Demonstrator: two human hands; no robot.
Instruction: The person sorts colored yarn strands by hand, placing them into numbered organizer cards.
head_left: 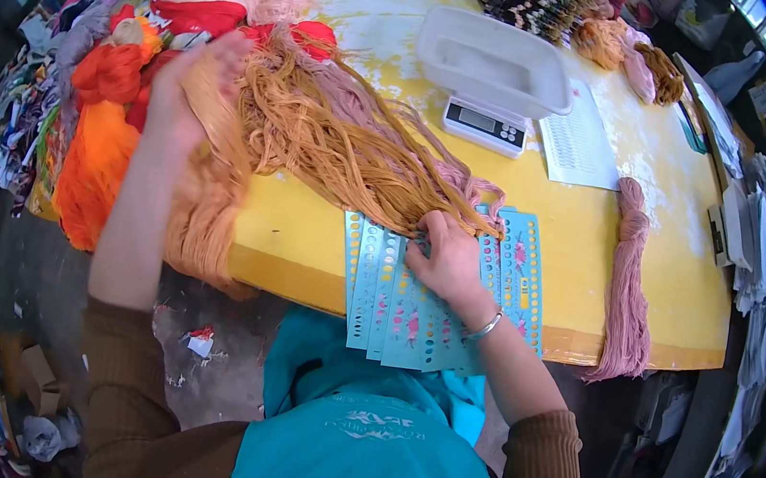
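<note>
My left hand (195, 89) is raised at the table's left side against a light orange hank of thread (203, 206) that hangs over the edge; its fingers are smeared by motion. Golden brown thread (321, 124) spreads across the middle of the table, with mauve strands beside it. At the lower end of that thread, my right hand (446, 262) has its fingers pressed together on the strands, above a fan of blue punched cards (403, 309). The cards have round holes and pink flower prints, and they overhang the front edge.
A digital scale (485, 125) carries a clear plastic tray (495, 65) beyond the cards. Beside it lies a printed sheet (580, 139). A mauve hank (631, 281) hangs off the right front edge. Red and orange bundles (105, 144) crowd the left, and more skeins (530, 2) lie at the back.
</note>
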